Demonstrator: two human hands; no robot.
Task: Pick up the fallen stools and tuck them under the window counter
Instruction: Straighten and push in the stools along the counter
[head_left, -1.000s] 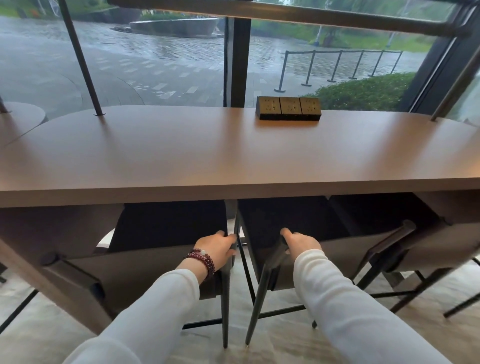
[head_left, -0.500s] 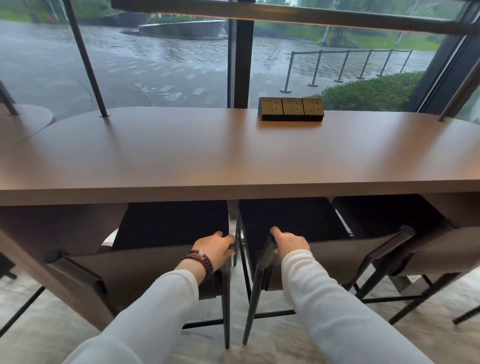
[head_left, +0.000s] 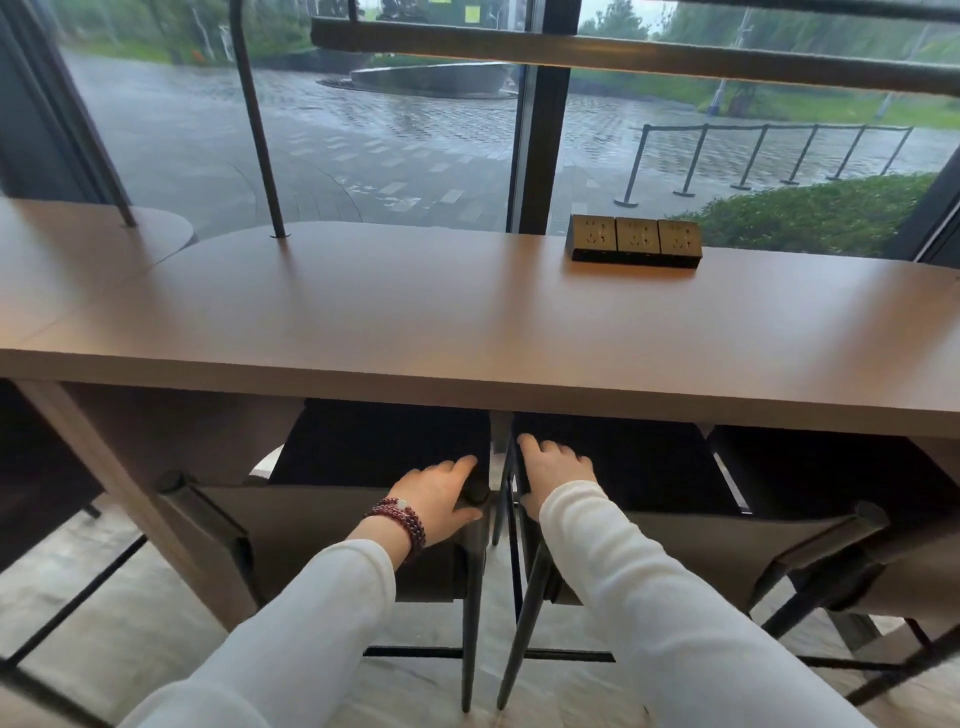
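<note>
2 stools stand upright side by side at the near edge of the bench (head_left: 467, 322), their dark seats already partly under it. The left stool (head_left: 379, 452) has its right rear corner in the left hand (head_left: 439, 496), which is closed around the top of the frame post, thumb toward the gap. The right hand (head_left: 553, 467) lies more flat on the left rear corner of the right stool (head_left: 613, 467), fingers stretched forward over the seat; it seems to press more than to grip. A 3rd stool (head_left: 810, 483) stands further to the right, also under the edge.

Each stool lies straight ahead of its own hand, and the push direction goes away from the person, toward the window (head_left: 395, 135). So both hands are equally near, 1 for each stool.

Compared with 1 second ago, the hands have moved forward and closer to the bench edge, the right hand has opened from a grip on the post to a flatter position, and the seats show less in front of the edge. The tucking looks nearly finished.
</note>
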